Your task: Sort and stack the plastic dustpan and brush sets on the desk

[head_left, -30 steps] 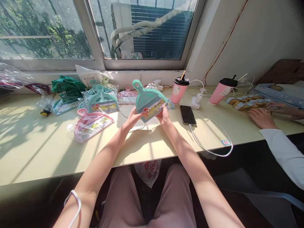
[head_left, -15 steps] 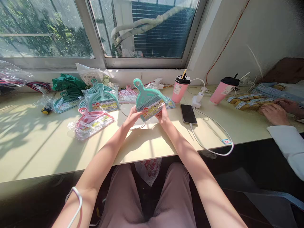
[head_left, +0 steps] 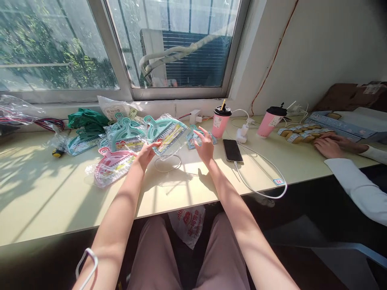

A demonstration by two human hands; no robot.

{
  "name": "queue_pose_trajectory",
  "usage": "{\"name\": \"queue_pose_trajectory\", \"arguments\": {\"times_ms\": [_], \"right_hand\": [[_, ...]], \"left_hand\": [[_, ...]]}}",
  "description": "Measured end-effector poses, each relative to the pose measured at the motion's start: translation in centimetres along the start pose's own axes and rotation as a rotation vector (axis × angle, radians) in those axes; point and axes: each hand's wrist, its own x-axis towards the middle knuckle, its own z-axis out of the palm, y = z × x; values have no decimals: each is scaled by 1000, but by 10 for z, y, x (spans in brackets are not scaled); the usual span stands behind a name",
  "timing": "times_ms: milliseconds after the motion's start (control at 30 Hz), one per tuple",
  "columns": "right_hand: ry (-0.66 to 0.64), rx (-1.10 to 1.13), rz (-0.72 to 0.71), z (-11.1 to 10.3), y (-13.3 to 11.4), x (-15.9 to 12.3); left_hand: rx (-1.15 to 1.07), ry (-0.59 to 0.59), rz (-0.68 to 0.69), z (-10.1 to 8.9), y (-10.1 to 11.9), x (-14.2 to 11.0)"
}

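While the left hand (head_left: 145,156) grips a wrapped teal dustpan set (head_left: 167,135), the right hand (head_left: 205,150) spreads apart from it

Left thumb lies across the set's lower left corner; the other fingers are mostly hidden. From that grip the set extends forward and rightward, handle up-left, long lower edge slanting toward the upper right. The right hand is farther from it, fingers loose, nothing visibly held. Just beyond them lies a blue packet (head_left: 190,142); contact cannot be told. Farther right are a phone (head_left: 232,151) and pink cup (head_left: 220,124).
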Motion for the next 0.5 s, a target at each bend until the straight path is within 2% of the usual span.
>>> {"name": "queue_pose_trajectory", "arguments": {"times_ms": [67,167,300,500], "right_hand": [[26,-240,-228,-3,-2,-3],[60,-318,-365,-2,-2,-4],[106,-202,-325,-1,-1,3],[4,-20,-219,-2,0,8]], "left_hand": [[28,-7,-26,-6,4,-1],[87,-28,-62,-6,4,-4],[176,-63,-116,-6,1,-5],[459,-219,-155,-10,-1,-9]]}}
